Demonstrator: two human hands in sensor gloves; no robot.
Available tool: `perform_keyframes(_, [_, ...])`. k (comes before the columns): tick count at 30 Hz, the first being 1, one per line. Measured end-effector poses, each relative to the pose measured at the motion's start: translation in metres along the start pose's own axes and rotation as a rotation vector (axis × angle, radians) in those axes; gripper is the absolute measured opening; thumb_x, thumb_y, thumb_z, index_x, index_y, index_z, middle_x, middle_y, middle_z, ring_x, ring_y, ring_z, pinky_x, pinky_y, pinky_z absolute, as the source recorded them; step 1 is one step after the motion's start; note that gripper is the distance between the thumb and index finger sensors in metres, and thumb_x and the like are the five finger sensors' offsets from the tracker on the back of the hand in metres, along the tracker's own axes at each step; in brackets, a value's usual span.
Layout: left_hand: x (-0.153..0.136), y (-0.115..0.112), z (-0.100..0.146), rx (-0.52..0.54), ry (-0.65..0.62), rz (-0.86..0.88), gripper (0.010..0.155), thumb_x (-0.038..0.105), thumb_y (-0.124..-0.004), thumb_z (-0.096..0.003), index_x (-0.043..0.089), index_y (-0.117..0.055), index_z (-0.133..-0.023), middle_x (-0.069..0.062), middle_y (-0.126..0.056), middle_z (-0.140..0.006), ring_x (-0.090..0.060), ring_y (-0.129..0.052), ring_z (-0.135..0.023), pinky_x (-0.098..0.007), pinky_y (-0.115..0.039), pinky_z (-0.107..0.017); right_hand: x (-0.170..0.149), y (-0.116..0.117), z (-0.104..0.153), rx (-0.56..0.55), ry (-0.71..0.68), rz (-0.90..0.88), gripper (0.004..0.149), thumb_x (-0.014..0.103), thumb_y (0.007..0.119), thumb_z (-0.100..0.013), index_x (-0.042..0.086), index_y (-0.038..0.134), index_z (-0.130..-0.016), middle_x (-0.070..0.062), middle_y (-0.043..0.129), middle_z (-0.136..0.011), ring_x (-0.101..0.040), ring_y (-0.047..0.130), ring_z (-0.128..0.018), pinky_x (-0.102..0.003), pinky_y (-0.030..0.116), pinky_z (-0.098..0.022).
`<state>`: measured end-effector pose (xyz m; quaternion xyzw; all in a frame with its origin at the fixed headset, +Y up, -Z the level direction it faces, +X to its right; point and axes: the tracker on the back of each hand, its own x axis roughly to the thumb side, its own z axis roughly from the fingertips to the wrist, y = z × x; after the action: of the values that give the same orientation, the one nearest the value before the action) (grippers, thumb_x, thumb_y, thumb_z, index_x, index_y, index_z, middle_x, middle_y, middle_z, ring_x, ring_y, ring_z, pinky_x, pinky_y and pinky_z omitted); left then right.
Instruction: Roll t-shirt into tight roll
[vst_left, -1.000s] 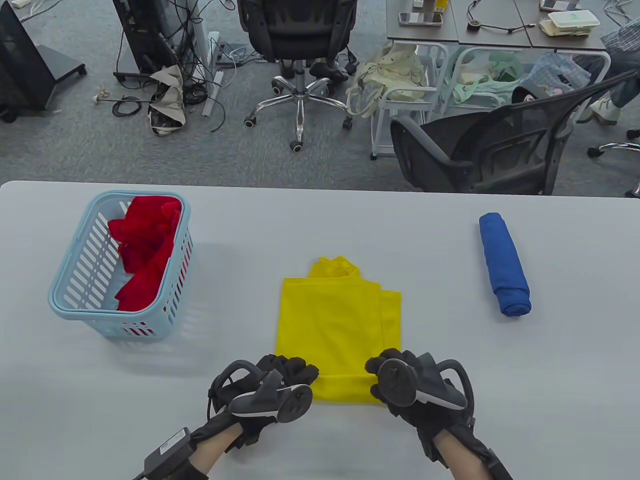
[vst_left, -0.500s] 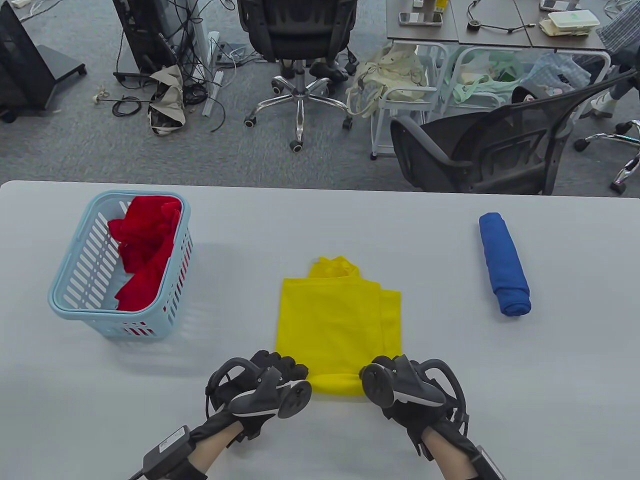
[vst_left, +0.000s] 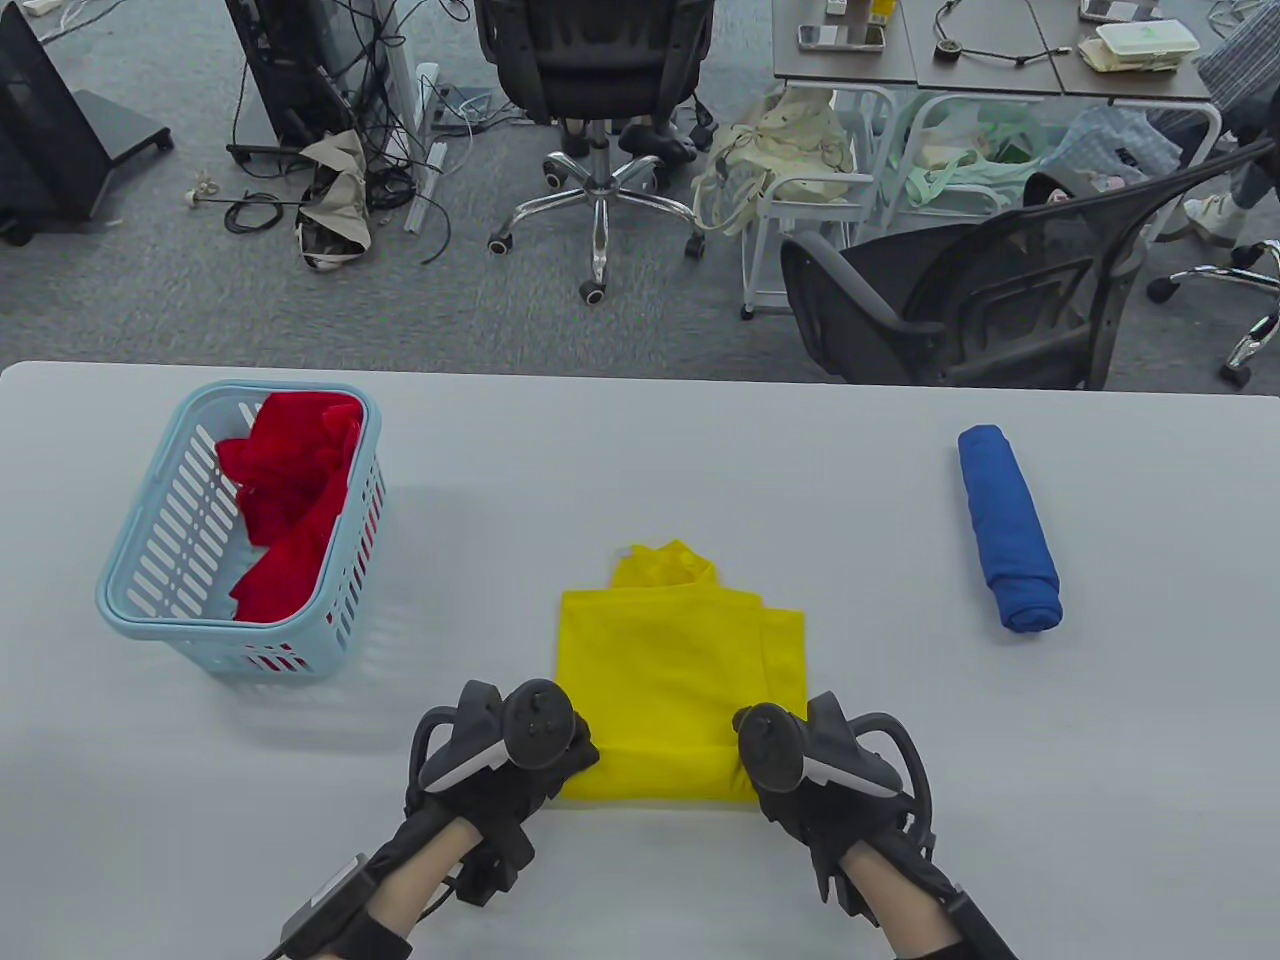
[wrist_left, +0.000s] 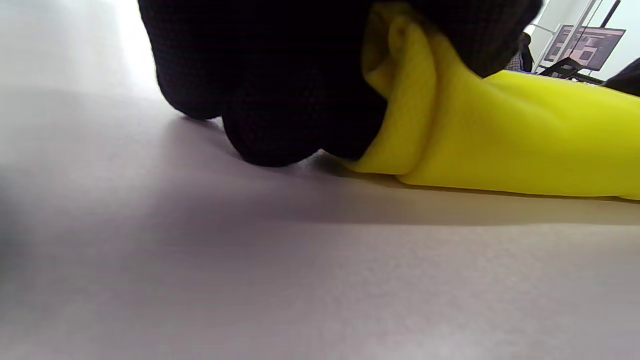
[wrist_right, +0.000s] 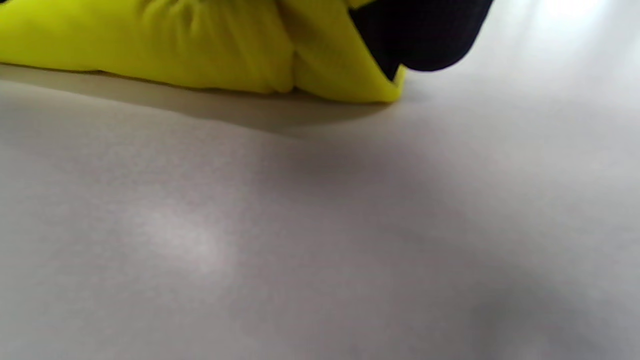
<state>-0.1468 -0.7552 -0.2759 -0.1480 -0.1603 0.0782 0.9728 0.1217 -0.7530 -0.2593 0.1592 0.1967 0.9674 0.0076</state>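
Note:
A folded yellow t-shirt lies flat at the table's front centre, collar end away from me. Its near hem is turned over into a low roll. My left hand grips the roll's left end, and the left wrist view shows the gloved fingers curled over bunched yellow cloth. At the roll's right end my right hand holds the cloth, with fingers on the yellow fold. Trackers hide both hands' fingertips in the table view.
A light blue basket with red cloth stands at the left. A rolled blue shirt lies at the right. Beyond the table's far edge are office chairs and cables on the floor.
The shirt has slid toward me, its collar end now nearer. Both hands turned over at the near hem, trackers tipping up, and the rolled edge has grown a little thicker.

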Motion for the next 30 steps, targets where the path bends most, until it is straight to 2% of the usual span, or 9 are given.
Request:
perform_keyframes(3, [0.015, -0.002, 0.009, 0.139, 0.081, -0.482, 0.050, 0.050, -0.070, -0.0530, 0.027, -0.076, -0.097, 0.005, -0.097, -0.079, -0.018, -0.100, -0.067, -0.048, -0.079, -0.066, 0.000, 0.001, 0.001, -0.005, 0.006, 0.004, 0.053, 0.037, 0.050, -0.067, 0.011, 0.040, -0.112, -0.003, 0.075, -0.092, -0.020, 0.090, -0.069, -0.048, 0.073, -0.060])
perform_keyframes(5, [0.028, -0.001, 0.017, 0.231, 0.081, -0.687, 0.048, 0.049, -0.071, -0.0524, 0.032, -0.075, -0.097, 0.011, -0.096, -0.078, -0.011, -0.100, -0.062, -0.043, -0.083, -0.064, 0.001, 0.001, 0.001, -0.006, 0.011, 0.005, 0.053, 0.037, 0.050, -0.067, 0.011, 0.041, -0.112, -0.003, 0.075, -0.091, -0.019, 0.091, -0.069, -0.048, 0.073, -0.059])
perform_keyframes(9, [0.040, 0.000, 0.029, 0.216, -0.077, -0.459, 0.049, 0.047, -0.066, -0.0551, 0.032, -0.069, -0.102, 0.004, -0.089, -0.091, -0.017, -0.094, -0.074, -0.047, -0.077, -0.068, 0.000, 0.001, 0.001, -0.001, 0.017, -0.010, 0.053, 0.037, 0.051, -0.067, 0.011, 0.042, -0.112, -0.003, 0.076, -0.091, -0.019, 0.091, -0.068, -0.047, 0.074, -0.059])
perform_keyframes(12, [0.038, -0.008, 0.027, 0.078, -0.322, -0.346, 0.053, 0.049, -0.066, -0.0540, 0.036, -0.065, -0.105, -0.001, -0.080, -0.103, -0.023, -0.087, -0.088, -0.050, -0.071, -0.073, -0.001, 0.002, 0.001, -0.005, 0.013, -0.010, 0.053, 0.037, 0.051, -0.067, 0.011, 0.042, -0.112, -0.003, 0.076, -0.091, -0.019, 0.092, -0.068, -0.047, 0.074, -0.058])
perform_keyframes(19, [0.037, -0.015, 0.022, 0.056, -0.285, -0.412, 0.061, 0.052, -0.073, -0.0488, 0.039, -0.059, -0.106, 0.001, -0.074, -0.106, -0.020, -0.085, -0.090, -0.048, -0.071, -0.075, -0.003, -0.011, 0.020, -0.183, 0.264, 0.177, 0.067, 0.054, 0.061, -0.063, 0.013, 0.043, -0.114, -0.006, 0.073, -0.096, -0.024, 0.089, -0.074, -0.050, 0.072, -0.061])
perform_keyframes(22, [0.038, -0.018, 0.022, 0.059, -0.288, -0.455, 0.065, 0.053, -0.075, -0.0478, 0.038, -0.056, -0.108, 0.001, -0.072, -0.107, -0.019, -0.084, -0.090, -0.047, -0.072, -0.075, 0.004, -0.018, 0.030, -0.207, 0.058, 0.143, 0.056, 0.046, 0.064, -0.065, 0.026, 0.044, -0.113, -0.010, 0.054, -0.109, -0.027, 0.077, -0.086, -0.053, 0.062, -0.068])
perform_keyframes(24, [0.039, -0.020, 0.020, 0.057, -0.283, -0.469, 0.067, 0.053, -0.075, -0.0477, 0.035, -0.054, -0.109, 0.001, -0.070, -0.108, -0.019, -0.084, -0.090, -0.047, -0.072, -0.075, 0.014, -0.014, 0.031, -0.118, -0.159, 0.077, 0.054, 0.045, 0.067, -0.064, 0.028, 0.048, -0.111, -0.011, 0.041, -0.117, -0.033, 0.064, -0.099, -0.057, 0.053, -0.072])
perform_keyframes(28, [0.040, -0.021, 0.018, 0.069, -0.266, -0.498, 0.065, 0.050, -0.074, -0.0498, 0.034, -0.053, -0.109, 0.001, -0.069, -0.108, -0.017, -0.084, -0.088, -0.046, -0.072, -0.075, 0.025, 0.007, 0.020, -0.024, -0.114, 0.260, 0.071, 0.048, 0.075, -0.059, 0.025, 0.037, -0.114, -0.008, 0.040, -0.120, -0.035, 0.056, -0.107, -0.057, 0.053, -0.073])
perform_keyframes(30, [0.042, -0.022, 0.018, 0.078, -0.251, -0.523, 0.062, 0.048, -0.072, -0.0517, 0.034, -0.054, -0.109, 0.002, -0.069, -0.108, -0.017, -0.085, -0.087, -0.045, -0.073, -0.075, 0.024, 0.008, 0.015, -0.049, -0.094, 0.285, 0.068, 0.044, 0.074, -0.061, 0.028, 0.033, -0.113, -0.004, 0.041, -0.119, -0.032, 0.058, -0.107, -0.056, 0.053, -0.073])
